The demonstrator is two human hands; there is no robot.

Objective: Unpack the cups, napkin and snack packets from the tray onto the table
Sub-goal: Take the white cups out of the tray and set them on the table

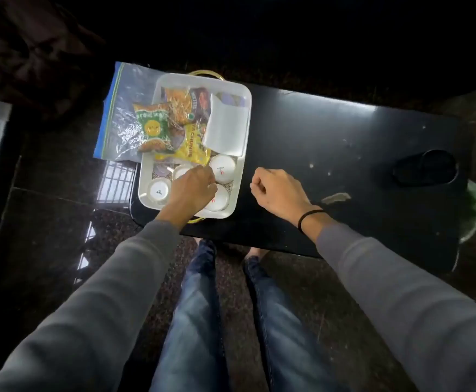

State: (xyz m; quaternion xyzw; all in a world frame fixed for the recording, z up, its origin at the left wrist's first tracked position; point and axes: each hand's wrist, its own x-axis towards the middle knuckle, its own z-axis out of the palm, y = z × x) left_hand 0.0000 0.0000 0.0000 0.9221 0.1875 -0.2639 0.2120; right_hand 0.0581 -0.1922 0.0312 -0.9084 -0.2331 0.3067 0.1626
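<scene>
Cups (222, 168), napkin (225, 128), snack packets (190, 148) all sit in the tray (144, 179); my left hand (191, 190) hovers over the cups, grip unclear; my right hand (276, 190) is curled, empty.

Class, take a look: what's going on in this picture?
A person at a black table is unpacking a white tray. The left hand reaches among the upturned cups at its near end; whether it grips one is unclear. The right hand hovers curled and empty beside the tray. The napkin and snack packets lie in the tray.
</scene>
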